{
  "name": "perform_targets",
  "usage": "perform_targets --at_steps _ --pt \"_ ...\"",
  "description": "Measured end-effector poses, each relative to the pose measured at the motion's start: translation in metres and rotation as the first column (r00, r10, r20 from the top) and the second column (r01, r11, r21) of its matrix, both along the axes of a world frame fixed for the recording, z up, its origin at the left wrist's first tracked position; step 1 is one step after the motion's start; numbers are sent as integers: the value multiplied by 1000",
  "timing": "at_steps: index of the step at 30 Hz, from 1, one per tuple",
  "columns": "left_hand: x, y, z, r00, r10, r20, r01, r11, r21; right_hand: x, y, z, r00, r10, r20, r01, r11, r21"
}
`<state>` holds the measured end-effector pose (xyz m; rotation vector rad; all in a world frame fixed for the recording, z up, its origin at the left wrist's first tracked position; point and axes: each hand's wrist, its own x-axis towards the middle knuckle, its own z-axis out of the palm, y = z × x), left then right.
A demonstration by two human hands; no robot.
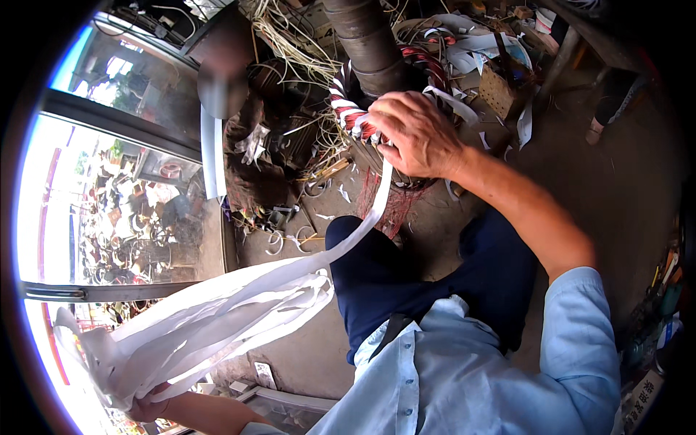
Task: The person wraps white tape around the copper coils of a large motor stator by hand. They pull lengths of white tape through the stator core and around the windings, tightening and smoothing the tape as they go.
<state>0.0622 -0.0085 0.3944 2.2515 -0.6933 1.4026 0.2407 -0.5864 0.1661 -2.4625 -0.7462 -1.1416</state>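
Observation:
A thick red coil ring, partly wrapped in slanting turns of white tape, encircles a dark ribbed cylinder. My right hand is closed at the ring's near side, its fingers curled over the wrapped part and the white tape. From under those fingers the tape runs down to the left, over my knee, into a long loose bundle of white tape. Far out at the lower left, my left hand grips the bundle's end; the tape hides some of its fingers.
Glass window panels stand along the left. Pale wires and scraps are heaped behind the ring. A perforated wooden block sits beyond my right hand, near a dark stool leg. Red netting hangs below the ring.

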Motion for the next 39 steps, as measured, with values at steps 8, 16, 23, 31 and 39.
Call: perform_targets --at_steps 8,16,23,31,39 --pt "1 -66 97 951 -96 295 176 949 -260 -129 83 -13 784 460 -416 -417 888 195" --pt "61 -199 107 -190 -910 -368 666 156 -730 -213 -27 17 815 461 -350 37 561 827" --pt "88 -370 17 -239 -907 -348 475 203 -856 -238 -109 -10 891 239 -386 337 224 915" --pt "85 -493 -171 35 -107 -994 634 771 -60 -272 -116 -33 799 -57 -598 593 235 770" --pt "106 -481 -200 -74 -405 -912 579 727 -370 -267 -37 -16 862 -434 -261 501 656 564"
